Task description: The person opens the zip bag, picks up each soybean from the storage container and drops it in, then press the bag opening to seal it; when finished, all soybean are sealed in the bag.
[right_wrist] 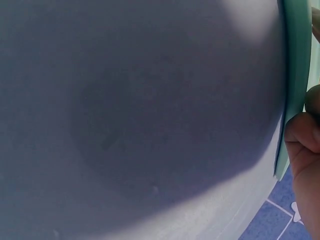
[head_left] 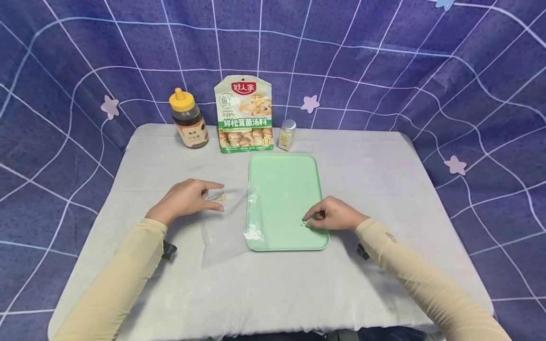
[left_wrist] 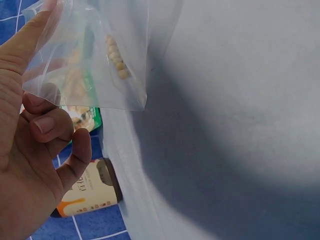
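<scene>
A clear plastic bag (head_left: 228, 232) lies partly over the left side of a green tray (head_left: 281, 180). Pale soybeans (left_wrist: 116, 57) sit together in the bag's far left part. My left hand (head_left: 183, 201) holds that end, its index finger and thumb on either side of the soybeans. In the left wrist view its other fingers curl beside the raised bag edge. Over the tray's right front part, my right hand (head_left: 334, 214) pinches with thumb and index finger at a tiny pale soybean (head_left: 304, 222). Another small one lies beside it. The right wrist view cuts off those fingertips.
Behind the tray stand a honey bottle (head_left: 189, 121) with a yellow cap, a soup seasoning packet (head_left: 244, 113) and a small glass jar (head_left: 287, 135) with a metal lid. A white cloth (head_left: 371, 166) covers the table. A blue patterned curtain (head_left: 341, 57) surrounds it.
</scene>
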Tool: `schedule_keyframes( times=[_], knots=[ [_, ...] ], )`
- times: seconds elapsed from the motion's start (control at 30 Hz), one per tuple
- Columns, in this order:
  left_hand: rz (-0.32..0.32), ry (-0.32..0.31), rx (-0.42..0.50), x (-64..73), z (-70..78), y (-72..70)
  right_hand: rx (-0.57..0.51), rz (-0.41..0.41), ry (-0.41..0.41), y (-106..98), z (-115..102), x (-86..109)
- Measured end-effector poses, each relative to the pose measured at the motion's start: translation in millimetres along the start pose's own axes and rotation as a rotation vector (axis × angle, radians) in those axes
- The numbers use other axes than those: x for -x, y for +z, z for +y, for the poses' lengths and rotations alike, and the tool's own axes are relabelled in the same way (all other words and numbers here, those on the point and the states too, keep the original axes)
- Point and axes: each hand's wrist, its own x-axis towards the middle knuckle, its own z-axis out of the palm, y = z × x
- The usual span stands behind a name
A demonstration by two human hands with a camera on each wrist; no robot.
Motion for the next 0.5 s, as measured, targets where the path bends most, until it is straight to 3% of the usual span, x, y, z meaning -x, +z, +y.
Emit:
schedule_keyframes(
  times=[0.5],
  knots=[
    [0.004, 0.019, 0.007, -0.5, -1.8, 0.2, 0.039, 0.018, -0.021, 2.2, -1.2, -2.5]
  ],
)
